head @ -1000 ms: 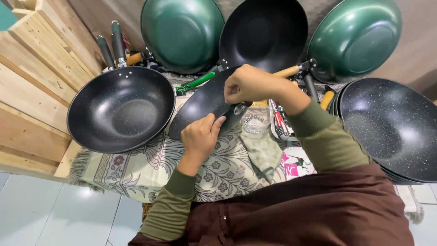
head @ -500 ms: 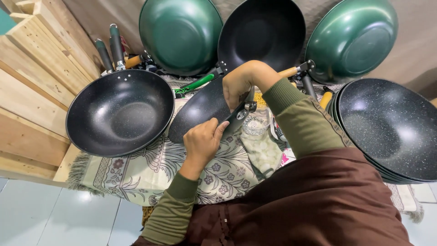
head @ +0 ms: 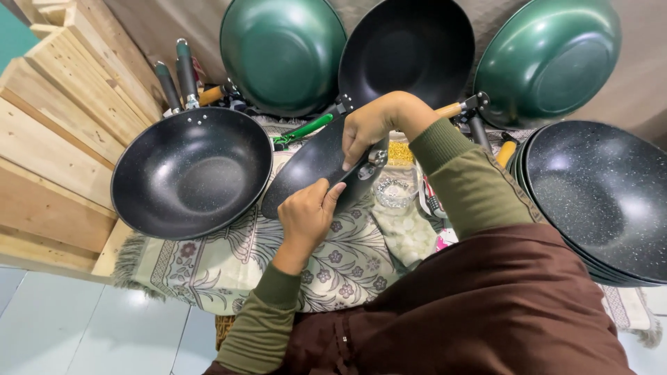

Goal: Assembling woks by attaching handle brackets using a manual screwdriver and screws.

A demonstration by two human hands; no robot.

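Both hands (head: 340, 173) clamped on tilted black pan (head: 313, 163), long axis lower-left to upper-right.

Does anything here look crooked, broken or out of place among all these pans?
Nothing looks damaged or spilled. The dark pan in both hands is tilted on edge, left hand below, right hand at its rim. Three pans lean upright behind, like the left green pan.
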